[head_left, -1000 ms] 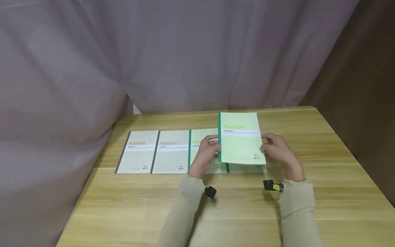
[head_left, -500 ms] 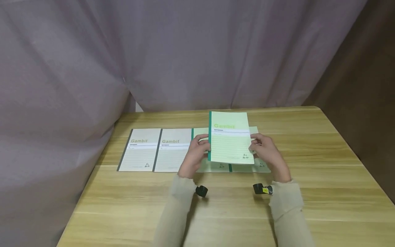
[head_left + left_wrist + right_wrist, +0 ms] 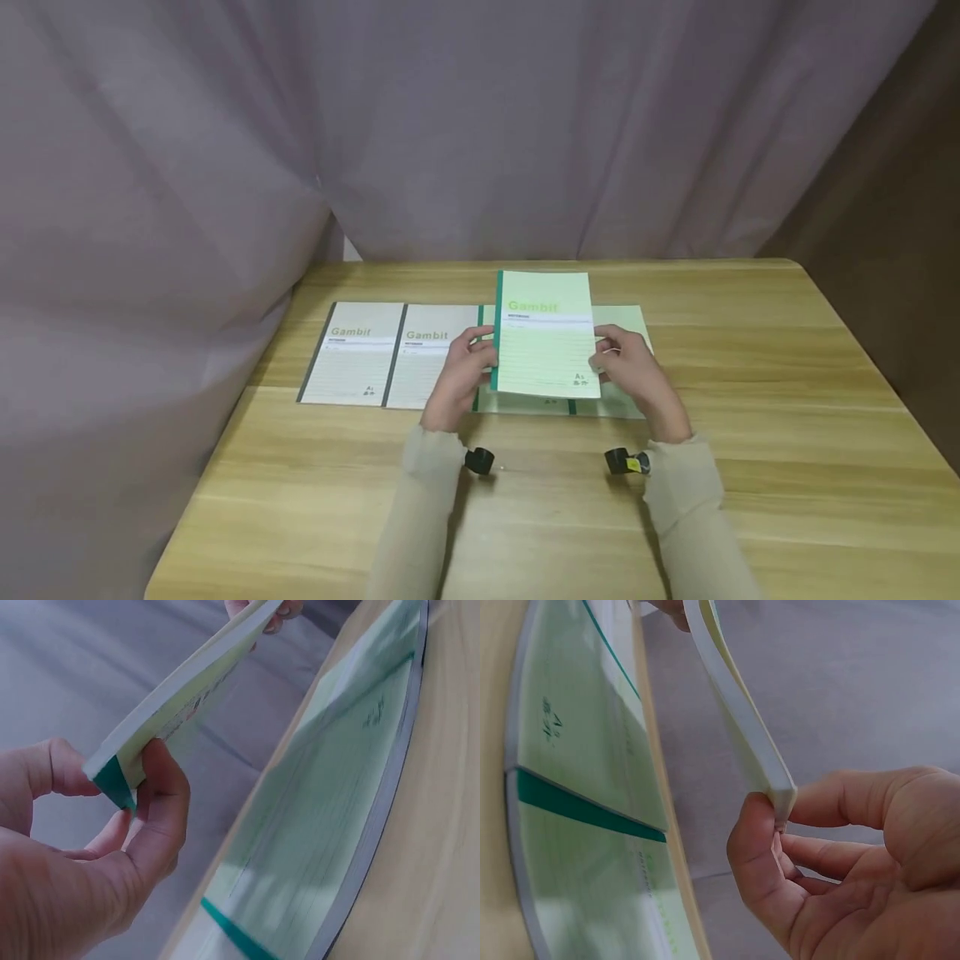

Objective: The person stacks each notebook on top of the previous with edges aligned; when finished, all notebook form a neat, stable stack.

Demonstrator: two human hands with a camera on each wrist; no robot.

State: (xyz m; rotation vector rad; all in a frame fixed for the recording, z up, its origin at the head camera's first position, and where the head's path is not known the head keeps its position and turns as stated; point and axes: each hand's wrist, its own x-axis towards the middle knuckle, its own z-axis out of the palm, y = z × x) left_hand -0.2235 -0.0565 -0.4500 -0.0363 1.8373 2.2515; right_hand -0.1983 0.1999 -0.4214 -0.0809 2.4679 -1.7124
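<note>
A pale green notebook (image 3: 546, 350) with a dark green spine is held up above the table by both hands. My left hand (image 3: 461, 371) pinches its spine edge between thumb and fingers, as the left wrist view shows. On the opposite edge, my right hand (image 3: 636, 371) pinches the pages and cover; in the right wrist view the fingers (image 3: 754, 832) bend round that edge. Below it lie two more green notebooks side by side, one mostly hidden behind the held one and the other (image 3: 618, 400) partly showing. Two grey-spined white notebooks (image 3: 352, 358) continue the row leftward.
The notebooks lie in a row on a wooden table (image 3: 757, 400), edge to edge. A grey-purple curtain (image 3: 465, 125) hangs behind and to the left of the table. A brown surface (image 3: 892, 233) stands at the right. Each wrist carries a small black camera (image 3: 480, 460).
Both hands have carried the held green notebook leftward over the row, uncovering more of the rightmost green notebook. The view has shifted slightly. The grip on both edges stays the same.
</note>
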